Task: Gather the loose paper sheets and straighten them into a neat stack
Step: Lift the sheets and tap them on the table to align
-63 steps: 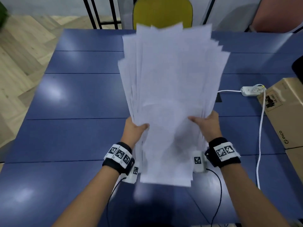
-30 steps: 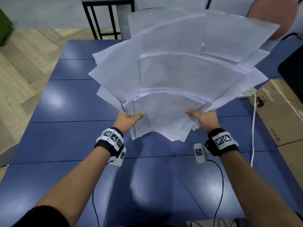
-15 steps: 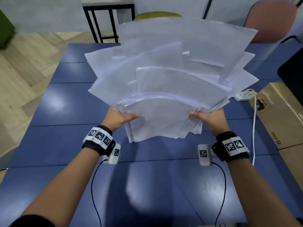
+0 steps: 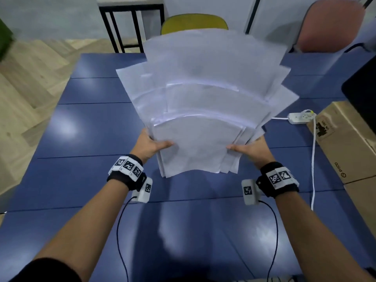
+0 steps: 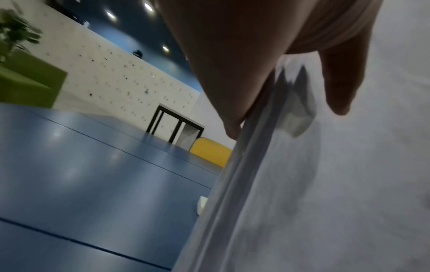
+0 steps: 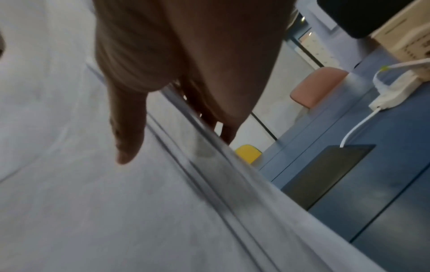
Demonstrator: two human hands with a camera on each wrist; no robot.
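A bundle of white paper sheets (image 4: 205,94) is held up above the blue table (image 4: 85,129), fanned out unevenly, with staggered top edges. My left hand (image 4: 151,146) grips its lower left side, thumb on the front sheet and fingers behind. My right hand (image 4: 249,148) grips the lower right side the same way. In the left wrist view the thumb (image 5: 337,82) lies on the paper sheets (image 5: 337,184). In the right wrist view the thumb (image 6: 126,128) lies on the front of the paper sheets (image 6: 93,202), with the fingers behind their edge.
A cardboard box (image 4: 345,143) stands at the table's right edge, with a white power strip (image 4: 301,117) and its cable beside it. A yellow chair (image 4: 194,23) and a pink chair (image 4: 329,25) stand beyond the far edge. A dark flat object (image 6: 325,173) lies on the table near the right hand.
The sheets were turned from upright to a wide fan, and the fan has since narrowed and swung more upright. Both hands kept their grip and moved slightly toward me.
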